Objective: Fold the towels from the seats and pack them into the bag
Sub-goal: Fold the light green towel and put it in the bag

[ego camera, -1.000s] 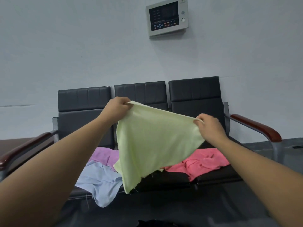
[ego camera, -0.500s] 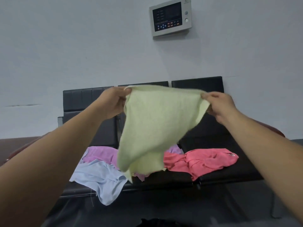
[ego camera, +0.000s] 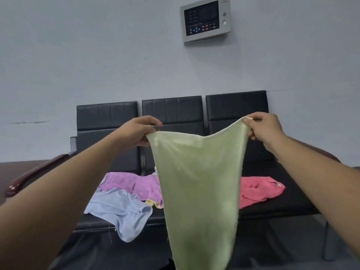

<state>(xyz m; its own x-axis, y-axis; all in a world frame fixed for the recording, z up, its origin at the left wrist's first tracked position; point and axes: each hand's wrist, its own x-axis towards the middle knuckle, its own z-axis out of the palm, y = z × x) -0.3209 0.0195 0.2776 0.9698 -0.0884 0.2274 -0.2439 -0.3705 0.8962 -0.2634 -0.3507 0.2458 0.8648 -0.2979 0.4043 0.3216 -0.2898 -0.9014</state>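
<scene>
Since half a second ago our hands have spread, and the green towel (ego camera: pixel 198 182) now hangs long between them, in the air before the seats (ego camera: pixel 292 201).
We pinch its top corners, left hand (ego camera: pixel 136 133) and right hand (ego camera: pixel 263 127). It looks light, limp and not slippery, so we judge the corners best for folding. Pink towel (ego camera: pixel 134 184), blue towel (ego camera: pixel 118 209) and red towel (ego camera: pixel 257 190) lie on the seats; no bag in view.

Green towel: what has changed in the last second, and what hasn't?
The green towel has been shaken out: a second ago it spread wide and slanted between the hands, now it hangs long and narrow, its top edge sagging. The left hand and right hand kept pinching its top corners. The purple towel, blue towel and red towel lie unmoved on the seats.
</scene>
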